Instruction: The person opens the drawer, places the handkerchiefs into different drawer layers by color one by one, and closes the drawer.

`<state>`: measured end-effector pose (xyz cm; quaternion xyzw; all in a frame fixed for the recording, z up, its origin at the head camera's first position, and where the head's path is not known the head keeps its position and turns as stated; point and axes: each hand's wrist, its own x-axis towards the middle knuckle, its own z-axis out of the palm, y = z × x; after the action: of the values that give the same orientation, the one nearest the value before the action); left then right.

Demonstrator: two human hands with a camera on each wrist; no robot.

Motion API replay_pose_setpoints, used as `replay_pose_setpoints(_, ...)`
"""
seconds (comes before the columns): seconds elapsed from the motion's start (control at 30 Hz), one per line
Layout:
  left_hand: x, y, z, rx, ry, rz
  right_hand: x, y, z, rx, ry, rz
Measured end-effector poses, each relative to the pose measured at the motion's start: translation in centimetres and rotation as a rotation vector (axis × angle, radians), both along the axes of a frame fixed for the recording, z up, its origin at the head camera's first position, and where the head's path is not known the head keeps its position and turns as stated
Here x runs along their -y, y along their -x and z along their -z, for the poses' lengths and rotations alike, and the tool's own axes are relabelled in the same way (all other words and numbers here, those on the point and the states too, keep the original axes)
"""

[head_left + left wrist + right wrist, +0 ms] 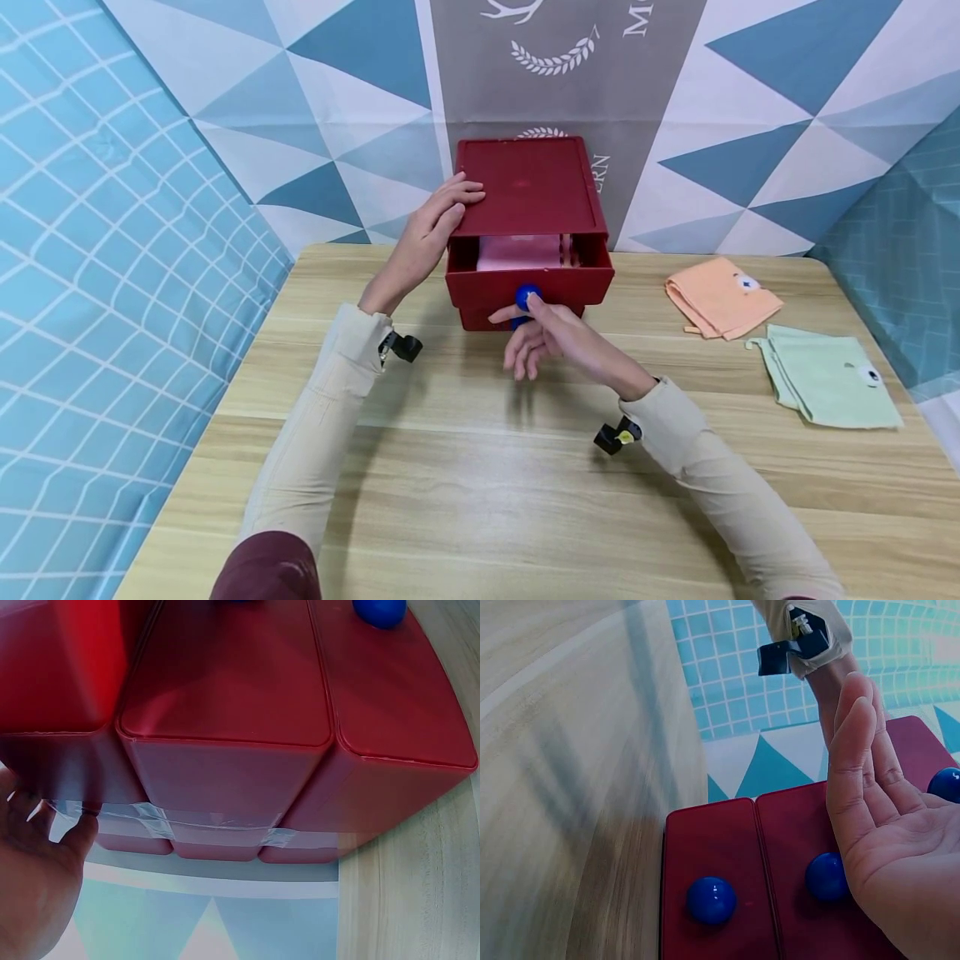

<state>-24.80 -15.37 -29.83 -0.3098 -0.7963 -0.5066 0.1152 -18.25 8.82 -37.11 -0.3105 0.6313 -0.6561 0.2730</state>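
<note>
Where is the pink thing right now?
In the head view, the pink thing lies near centre, inside the open top drawer of the red cabinet, behind the blue knob.

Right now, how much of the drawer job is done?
Looks done: the top drawer stands partly open, with something pink inside.

In hand: the left hand rests on the red cabinet, while the right hand touches the blue knob; I can't tell whether it's pulling or pushing.

Perhaps left: the folded orange cloth and folded green cloth, lying on the table outside the cabinet.
</note>
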Motion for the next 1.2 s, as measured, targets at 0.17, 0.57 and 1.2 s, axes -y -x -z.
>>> replay_pose_setpoints(0.17, 0.0, 0.0, 0.1, 0.003, -0.007, 0.010, 0.0, 0.4, 0.0, -0.003, 0.002, 0.002)
replay_pose_setpoints(0.57, -0.1, 0.0, 0.2, 0.001, -0.012, 0.017, 0.1, 0.8, 0.2, 0.019, 0.016, 0.005)
replay_pose_setpoints(1.2, -0.1, 0.0, 0.1, 0.010, -0.010, 0.010, 0.4, 1.5, 0.0, 0.031, 0.032, 0.033)
